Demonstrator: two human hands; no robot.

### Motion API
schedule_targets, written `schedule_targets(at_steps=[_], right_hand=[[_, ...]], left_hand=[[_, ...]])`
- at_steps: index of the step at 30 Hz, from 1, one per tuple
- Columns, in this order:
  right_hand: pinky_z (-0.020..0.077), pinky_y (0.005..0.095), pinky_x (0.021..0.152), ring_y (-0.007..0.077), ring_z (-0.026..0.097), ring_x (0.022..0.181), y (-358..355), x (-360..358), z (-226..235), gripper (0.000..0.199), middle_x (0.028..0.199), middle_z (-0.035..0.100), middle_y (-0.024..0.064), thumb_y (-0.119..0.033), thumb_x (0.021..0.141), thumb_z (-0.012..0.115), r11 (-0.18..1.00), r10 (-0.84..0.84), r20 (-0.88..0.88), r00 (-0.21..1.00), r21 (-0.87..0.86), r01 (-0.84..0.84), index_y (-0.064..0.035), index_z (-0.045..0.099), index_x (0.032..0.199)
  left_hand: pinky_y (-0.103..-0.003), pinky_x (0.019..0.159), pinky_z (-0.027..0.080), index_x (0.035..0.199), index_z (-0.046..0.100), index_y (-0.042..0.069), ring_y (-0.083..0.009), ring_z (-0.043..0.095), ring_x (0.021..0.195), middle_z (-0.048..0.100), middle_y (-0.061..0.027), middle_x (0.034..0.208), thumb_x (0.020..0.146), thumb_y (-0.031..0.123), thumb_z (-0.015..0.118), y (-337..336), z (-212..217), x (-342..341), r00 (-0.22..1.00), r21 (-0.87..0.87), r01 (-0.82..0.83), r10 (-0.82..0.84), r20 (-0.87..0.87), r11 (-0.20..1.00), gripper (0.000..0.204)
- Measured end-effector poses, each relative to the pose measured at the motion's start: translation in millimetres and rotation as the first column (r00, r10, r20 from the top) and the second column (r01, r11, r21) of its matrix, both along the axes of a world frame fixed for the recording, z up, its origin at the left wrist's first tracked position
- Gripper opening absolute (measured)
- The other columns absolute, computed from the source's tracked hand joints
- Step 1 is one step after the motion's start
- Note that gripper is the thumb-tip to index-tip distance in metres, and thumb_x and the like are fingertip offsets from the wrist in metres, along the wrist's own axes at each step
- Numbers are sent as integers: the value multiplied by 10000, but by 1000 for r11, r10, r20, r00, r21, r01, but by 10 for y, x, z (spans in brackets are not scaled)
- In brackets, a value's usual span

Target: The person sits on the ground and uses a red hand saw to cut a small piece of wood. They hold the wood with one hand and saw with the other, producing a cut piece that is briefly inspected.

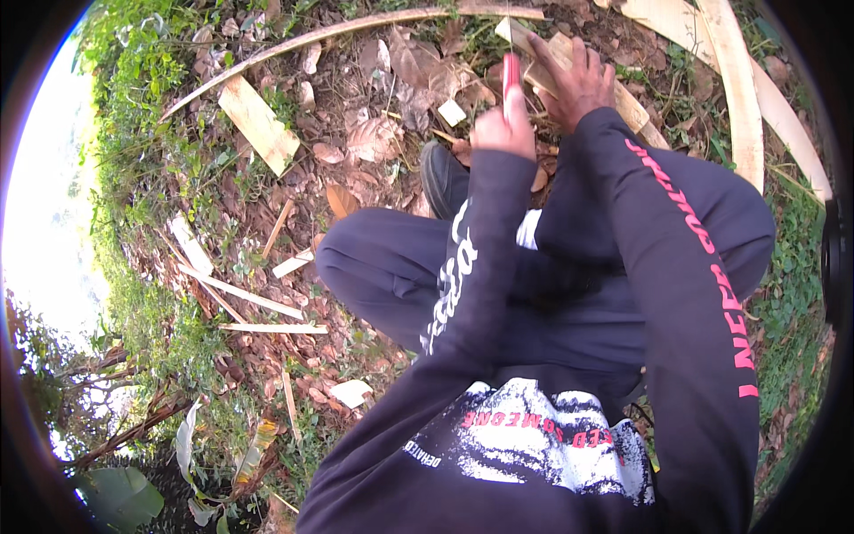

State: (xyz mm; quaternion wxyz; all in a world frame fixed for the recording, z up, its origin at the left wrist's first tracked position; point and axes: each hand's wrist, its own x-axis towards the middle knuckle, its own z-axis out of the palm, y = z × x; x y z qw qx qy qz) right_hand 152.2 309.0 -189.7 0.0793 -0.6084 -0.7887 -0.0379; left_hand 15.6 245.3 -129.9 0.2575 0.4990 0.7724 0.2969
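Observation:
My left hand (pixel 504 133) is closed in a fist around a slim red-handled tool (pixel 511 73), which points away from me; its far end is too thin and blurred to make out. Just to the right, my right hand (pixel 578 86) grips a pale, narrow wooden board (pixel 637 114) with its fingers over the top. The board slants from the upper left toward my right knee. The tool lies close beside the board's far end, and I cannot tell whether they touch. A small pale wood chip (pixel 452 112) is on the ground left of the tool.
I sit cross-legged on leaf-covered ground, a dark shoe (pixel 442 178) in front. A long curved wood strip (pixel 356 31) arcs across the far side. Broad curved planks (pixel 740 89) lie far right. A short board (pixel 259 125) and several thin offcuts (pixel 245 291) are scattered left.

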Motion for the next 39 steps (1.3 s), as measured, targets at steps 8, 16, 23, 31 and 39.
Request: schedule_targets(at_steps=[8, 16, 23, 31, 39], right_hand=[[425, 528, 904, 350, 503, 1160, -226, -131, 137, 971, 1351, 439, 184, -354, 768, 755, 998, 30, -4, 1000, -63, -30, -479, 175, 1537], [403, 538, 962, 376, 482, 1217, -514, -509, 40, 988, 1413, 412, 215, -387, 744, 759, 993, 53, 86, 995, -112, -43, -456, 184, 1545], [425, 531, 919, 389, 508, 1166, -563, -471, -194, 975, 1379, 416, 224, -455, 750, 750, 999, 27, 150, 988, 23, -31, -469, 183, 1542], [407, 539, 957, 416, 499, 1191, -663, -327, -610, 964, 1397, 406, 245, -518, 785, 711, 1000, 25, 204, 979, -14, -23, -467, 128, 1551], [378, 551, 995, 425, 475, 1230, -848, -502, -355, 1003, 1413, 395, 257, -468, 772, 731, 994, -34, 176, 984, -96, 52, -461, 104, 1555]], left_hand=[[-576, 658, 462, 680, 643, -64, -491, 619, 679, 597, -308, 667, 982, 450, 507, 5, 95, -35, 997, -56, -59, 62, 53, 997, 611], [-519, 652, 482, 726, 671, -62, -441, 652, 688, 608, -279, 649, 977, 458, 517, -897, 141, -381, 972, -130, -138, 160, 175, 982, 598], [-526, 660, 519, 882, 705, -37, -456, 652, 683, 644, -265, 719, 973, 403, 546, -1072, -93, -368, 977, -33, -113, 117, 176, 993, 476], [-533, 664, 523, 841, 695, -9, -457, 646, 679, 631, -262, 684, 976, 401, 539, -874, -376, -316, 973, -45, -161, 166, 160, 986, 459], [-536, 676, 527, 774, 676, -48, -476, 641, 685, 621, -299, 688, 965, 422, 556, -1286, -98, -522, 941, -138, -107, 145, 305, 985, 521]])
